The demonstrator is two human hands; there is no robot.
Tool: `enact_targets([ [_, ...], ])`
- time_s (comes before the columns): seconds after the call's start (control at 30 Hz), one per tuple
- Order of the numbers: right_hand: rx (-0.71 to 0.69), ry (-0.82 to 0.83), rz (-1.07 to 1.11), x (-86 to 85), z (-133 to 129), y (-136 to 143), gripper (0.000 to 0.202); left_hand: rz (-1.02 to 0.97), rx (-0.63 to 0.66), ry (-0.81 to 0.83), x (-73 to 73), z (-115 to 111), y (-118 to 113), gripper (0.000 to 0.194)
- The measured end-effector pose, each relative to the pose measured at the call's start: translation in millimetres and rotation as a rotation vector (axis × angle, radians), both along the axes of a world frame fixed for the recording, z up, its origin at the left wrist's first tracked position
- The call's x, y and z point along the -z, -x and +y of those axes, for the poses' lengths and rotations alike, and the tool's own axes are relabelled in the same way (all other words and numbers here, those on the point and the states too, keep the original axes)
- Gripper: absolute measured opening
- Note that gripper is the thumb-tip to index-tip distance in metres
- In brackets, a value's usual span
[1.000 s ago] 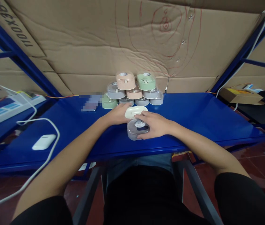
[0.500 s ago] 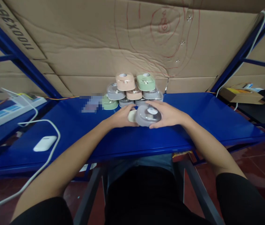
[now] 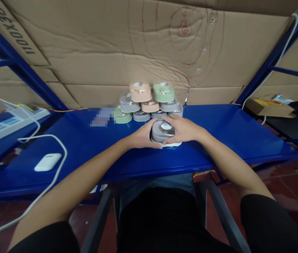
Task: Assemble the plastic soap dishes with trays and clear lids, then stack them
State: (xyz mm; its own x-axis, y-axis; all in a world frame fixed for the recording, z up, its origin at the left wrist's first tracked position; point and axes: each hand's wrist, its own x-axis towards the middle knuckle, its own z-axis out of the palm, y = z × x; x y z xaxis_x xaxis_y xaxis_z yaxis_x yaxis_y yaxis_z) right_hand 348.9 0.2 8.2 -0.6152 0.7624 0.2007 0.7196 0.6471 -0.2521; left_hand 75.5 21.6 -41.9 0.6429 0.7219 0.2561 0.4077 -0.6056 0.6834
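Observation:
Between my hands, above the front part of the blue table (image 3: 127,160), is a grey soap box (image 3: 163,131) with a see-through lid and a round white label on top. A cream base piece (image 3: 175,144) shows as a rim beneath it. My left hand (image 3: 142,136) is curled around the left side, its thumb low by the cream rim. From the right, my right hand (image 3: 184,130) grips the box, fingers across its far edge and thumb at the near side. Just behind stands a stack of similar boxes, with a peach box (image 3: 140,93) and a green box (image 3: 164,93) on top.
A white earbud case (image 3: 48,162) and a white cable (image 3: 59,154) lie on the left, near a power strip (image 3: 14,123). A blurred-out patch (image 3: 103,116) is left of the stack. Cardboard (image 3: 98,70) lines the back; an open carton (image 3: 270,108) sits far right.
The grey box has moved slightly left, over the cream piece, which stuck out on its left before. Both hands have come closer together around it.

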Motion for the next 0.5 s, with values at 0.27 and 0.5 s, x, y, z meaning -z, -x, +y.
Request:
enact_targets([
  [0.27, 0.009, 0.033, -0.016, 1.9, -3, 10, 0.118, -0.051, 0.024, -0.007, -8.5, 2, 6, 0.103],
  [0.5, -0.023, 0.002, -0.022, -1.6, -4, 13, 0.116, -0.026, 0.027, 0.019, -17.0, 2, 9, 0.095],
])
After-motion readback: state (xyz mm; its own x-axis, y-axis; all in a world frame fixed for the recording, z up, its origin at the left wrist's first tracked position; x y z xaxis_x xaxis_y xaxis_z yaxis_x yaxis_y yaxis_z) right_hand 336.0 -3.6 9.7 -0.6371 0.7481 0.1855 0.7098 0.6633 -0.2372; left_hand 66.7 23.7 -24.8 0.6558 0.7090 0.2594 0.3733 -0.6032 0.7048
